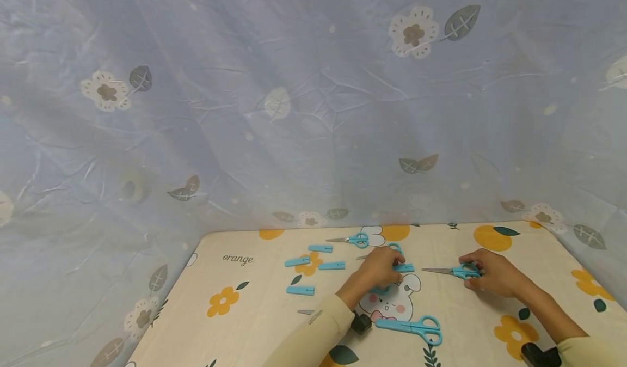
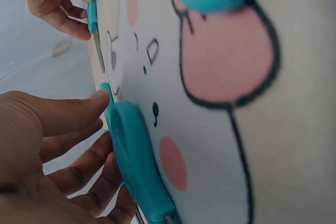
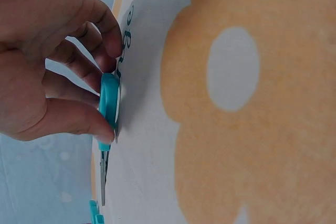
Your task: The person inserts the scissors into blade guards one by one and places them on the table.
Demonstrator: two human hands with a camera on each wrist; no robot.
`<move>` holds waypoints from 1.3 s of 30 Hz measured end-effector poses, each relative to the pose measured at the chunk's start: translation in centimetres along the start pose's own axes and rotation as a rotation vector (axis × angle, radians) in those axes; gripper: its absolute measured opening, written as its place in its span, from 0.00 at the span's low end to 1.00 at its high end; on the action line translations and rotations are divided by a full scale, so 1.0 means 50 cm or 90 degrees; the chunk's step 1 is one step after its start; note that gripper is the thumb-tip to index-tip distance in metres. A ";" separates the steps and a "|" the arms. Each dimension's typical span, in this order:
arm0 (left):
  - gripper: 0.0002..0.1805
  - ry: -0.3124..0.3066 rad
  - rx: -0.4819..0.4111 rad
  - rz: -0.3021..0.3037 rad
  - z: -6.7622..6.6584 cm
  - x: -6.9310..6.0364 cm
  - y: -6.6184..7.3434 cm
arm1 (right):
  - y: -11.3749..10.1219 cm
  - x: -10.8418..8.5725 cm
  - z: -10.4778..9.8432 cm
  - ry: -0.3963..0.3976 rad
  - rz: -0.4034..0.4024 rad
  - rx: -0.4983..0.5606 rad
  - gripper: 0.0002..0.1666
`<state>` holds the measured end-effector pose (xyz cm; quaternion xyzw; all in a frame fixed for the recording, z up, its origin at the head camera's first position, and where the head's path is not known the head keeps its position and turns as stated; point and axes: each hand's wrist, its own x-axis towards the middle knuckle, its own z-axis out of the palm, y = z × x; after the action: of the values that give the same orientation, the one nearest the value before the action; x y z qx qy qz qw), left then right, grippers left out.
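Observation:
My right hand [image 1: 495, 273] holds a pair of scissors [image 1: 465, 271] by its light-blue handles, with the bare blades pointing left. In the right wrist view, the thumb and fingers pinch the scissors' handle [image 3: 108, 100] just above the cloth. My left hand [image 1: 379, 266] pinches one end of a light-blue blade cover [image 1: 404, 268], its thumb on top in the left wrist view. Beneath that hand lies another scissors handle [image 2: 134, 156], close to the fingers. Behind it sits a further pair of scissors [image 1: 394, 248], partly hidden.
Several loose blade covers [image 1: 300, 290] lie to the left. Uncovered scissors [image 1: 360, 240] rest at the back. Nearer the front are scissors in their cover [image 1: 426, 328]. A blade [image 1: 306, 312] shows beside the left sleeve. A patterned cloth [image 1: 264, 301] covers the table; a curtain [image 1: 313, 154] hangs behind.

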<state>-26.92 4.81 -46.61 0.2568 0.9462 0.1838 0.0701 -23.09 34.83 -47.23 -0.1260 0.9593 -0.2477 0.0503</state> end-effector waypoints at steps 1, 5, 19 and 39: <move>0.23 0.001 0.006 0.002 0.000 0.001 0.000 | -0.001 0.000 0.001 0.003 -0.002 -0.005 0.33; 0.22 -0.001 0.029 0.001 -0.003 0.003 0.003 | -0.002 -0.001 0.005 0.019 -0.008 -0.024 0.31; 0.18 0.010 0.067 -0.025 0.007 0.009 0.018 | -0.011 0.002 0.004 0.016 -0.008 -0.016 0.25; 0.16 0.025 0.001 0.031 0.003 -0.004 0.018 | -0.008 -0.018 0.003 0.025 0.036 0.041 0.21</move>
<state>-26.29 5.47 -46.40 0.2761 0.9410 0.1897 0.0470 -22.13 34.67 -47.15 -0.0923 0.9549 -0.2791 0.0425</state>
